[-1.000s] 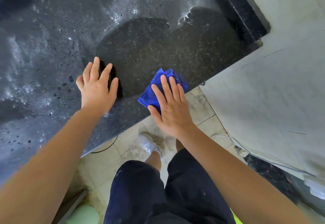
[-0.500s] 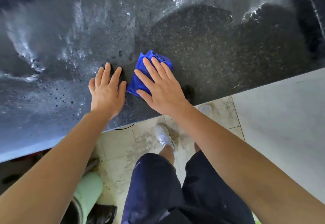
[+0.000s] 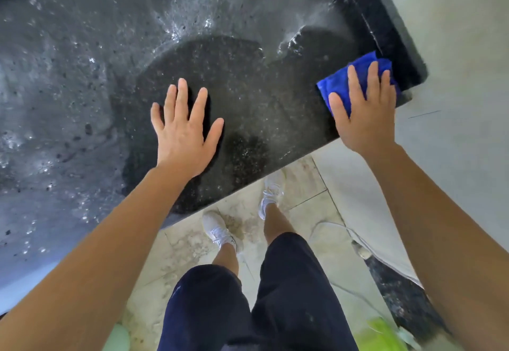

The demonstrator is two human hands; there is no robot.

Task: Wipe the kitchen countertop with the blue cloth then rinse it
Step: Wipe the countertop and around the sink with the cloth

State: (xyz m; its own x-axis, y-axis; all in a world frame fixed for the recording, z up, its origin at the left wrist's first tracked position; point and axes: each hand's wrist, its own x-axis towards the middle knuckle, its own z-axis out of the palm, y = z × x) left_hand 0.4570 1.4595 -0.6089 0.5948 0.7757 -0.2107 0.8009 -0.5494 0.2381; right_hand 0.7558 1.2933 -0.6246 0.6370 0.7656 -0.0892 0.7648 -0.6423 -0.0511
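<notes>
A folded blue cloth (image 3: 334, 86) lies at the right end of the dark speckled countertop (image 3: 248, 81), close to its front corner and the black raised strip by the wall. My right hand (image 3: 363, 111) presses flat on the cloth with straight fingers, covering most of it. My left hand (image 3: 183, 127) rests flat on the bare countertop with fingers spread, well to the left of the cloth. The patch between my hands looks darker and wet; the counter further left and back is greyish with streaks and specks.
A pale wall (image 3: 454, 48) bounds the counter on the right. Below the counter's front edge lies tiled floor (image 3: 303, 185) with my white shoes (image 3: 220, 229). A white cable (image 3: 330, 225) runs along the wall base. A green object (image 3: 382, 334) sits at the bottom right.
My right hand has swept the blue cloth from beside my left hand far to the right, up to the counter's end. My left hand stays flat on the counter.
</notes>
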